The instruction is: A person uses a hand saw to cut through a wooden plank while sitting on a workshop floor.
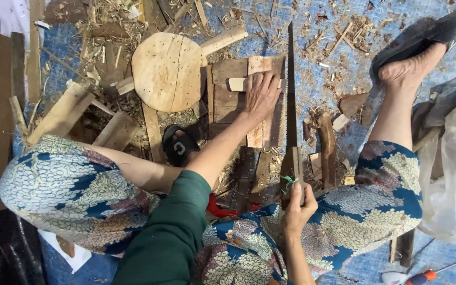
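Fingers of the right hand (297, 207) grip a handsaw (291, 105); the left hand (262, 95) presses flat, unclenched, on a wooden board (228, 100).

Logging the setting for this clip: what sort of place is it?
Probably an informal floor-level woodworking spot. The right hand grips a handsaw, the left hand presses a wooden panel, with a round wooden disc and wood shavings around.

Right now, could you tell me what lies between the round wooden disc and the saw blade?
In the head view, the left hand presses on a panel of wooden slats there.
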